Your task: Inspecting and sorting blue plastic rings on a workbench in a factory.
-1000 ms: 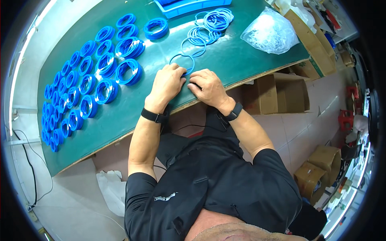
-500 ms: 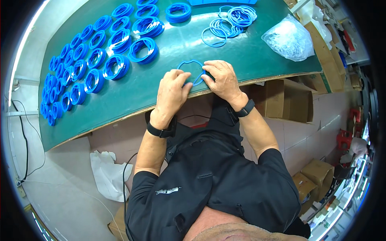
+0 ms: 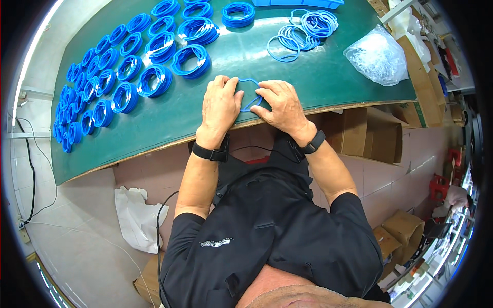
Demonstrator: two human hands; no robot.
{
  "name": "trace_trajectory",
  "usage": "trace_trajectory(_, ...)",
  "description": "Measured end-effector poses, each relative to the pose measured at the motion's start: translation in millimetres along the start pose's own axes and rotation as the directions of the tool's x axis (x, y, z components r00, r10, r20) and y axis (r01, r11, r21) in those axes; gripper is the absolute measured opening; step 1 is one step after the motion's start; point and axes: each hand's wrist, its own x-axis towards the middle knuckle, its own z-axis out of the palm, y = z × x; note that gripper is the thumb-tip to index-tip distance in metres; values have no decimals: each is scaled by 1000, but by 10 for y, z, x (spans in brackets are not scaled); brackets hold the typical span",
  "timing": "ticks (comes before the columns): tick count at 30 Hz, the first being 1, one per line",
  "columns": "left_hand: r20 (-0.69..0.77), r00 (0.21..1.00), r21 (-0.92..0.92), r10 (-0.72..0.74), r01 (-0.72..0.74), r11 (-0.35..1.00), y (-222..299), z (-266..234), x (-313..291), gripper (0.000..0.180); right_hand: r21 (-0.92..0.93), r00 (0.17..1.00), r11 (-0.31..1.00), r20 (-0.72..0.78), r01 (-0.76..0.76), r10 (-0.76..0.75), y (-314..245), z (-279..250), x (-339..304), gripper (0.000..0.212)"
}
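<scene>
At the near edge of the green table, a thin blue rubber-like ring [image 3: 248,79] is held between my two hands. My left hand [image 3: 220,107] is closed on the ring's left side, thumb and fingertips near it. Opposite, my right hand [image 3: 281,105] pinches the right side between thumb and fingers. The ring looks bent out of round, and my fingers cover parts of it. Beyond my hands lies a loose pile of lighter blue rings [image 3: 319,23]. Many neat bundles of blue rings [image 3: 205,60] stand in rows to the left.
A blue plastic tray [image 3: 303,3] sits at the far edge. On the right end of the green table [image 3: 328,84] rests a clear plastic bag [image 3: 377,56] with pale contents. An open cardboard box [image 3: 382,136] stands below the table's right side. White sheeting [image 3: 136,218] lies at lower left.
My left hand has moved a little to the right and up, from beside the ring onto its left side. My right hand keeps its pinch. The view has shifted slightly.
</scene>
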Motion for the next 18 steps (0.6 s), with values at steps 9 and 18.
trace_trajectory(9, 2, 1000, 60, 15, -15, 998, 76, 37, 89, 31, 4, 1000, 1000, 4, -9, 9, -7, -12, 18, 47)
trace_trajectory(18, -9, 1000, 13, 16, -16, 1000, 102, 78, 49, 31, 20, 1000, 999, 6, -25, 25, -40, -30, 6, 48)
